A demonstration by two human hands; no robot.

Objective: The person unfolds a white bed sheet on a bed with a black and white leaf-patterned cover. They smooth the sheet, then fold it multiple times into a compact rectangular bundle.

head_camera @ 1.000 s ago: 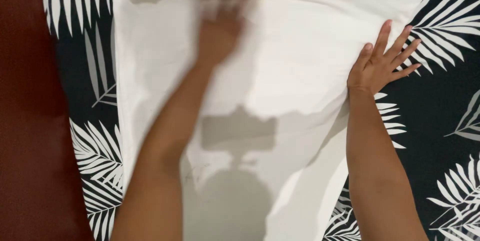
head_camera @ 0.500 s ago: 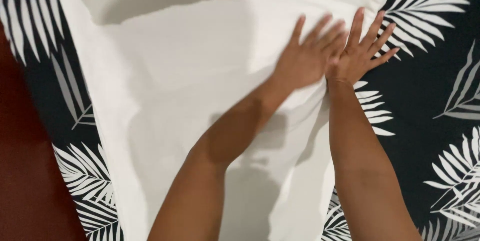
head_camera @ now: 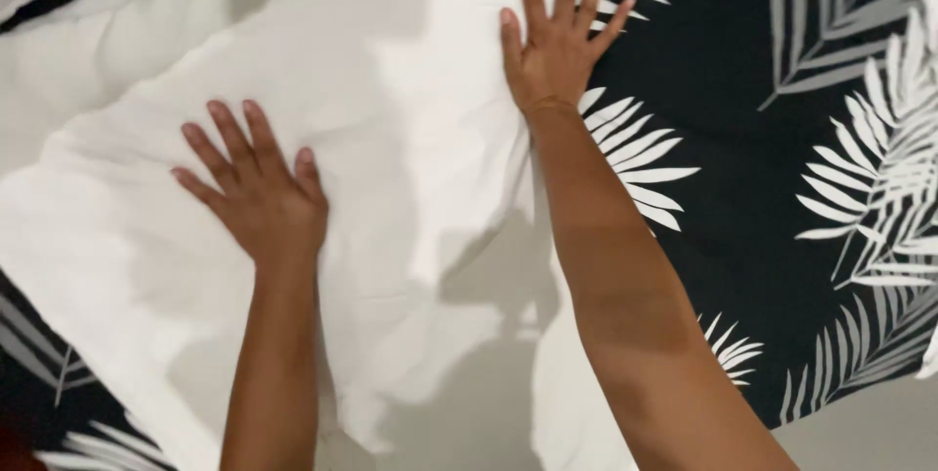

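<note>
The white cloth [head_camera: 391, 139] is spread on the leaf-print bedcover [head_camera: 762, 139]; the left hand [head_camera: 259, 192] has been moved apart from the right hand [head_camera: 557, 41], both pressed flat, fingers splayed, nothing gripped.

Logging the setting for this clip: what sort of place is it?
Probably a bedroom: both hands press flat on a white cloth spread over a black bedcover with white leaf print, like a made bed.
</note>
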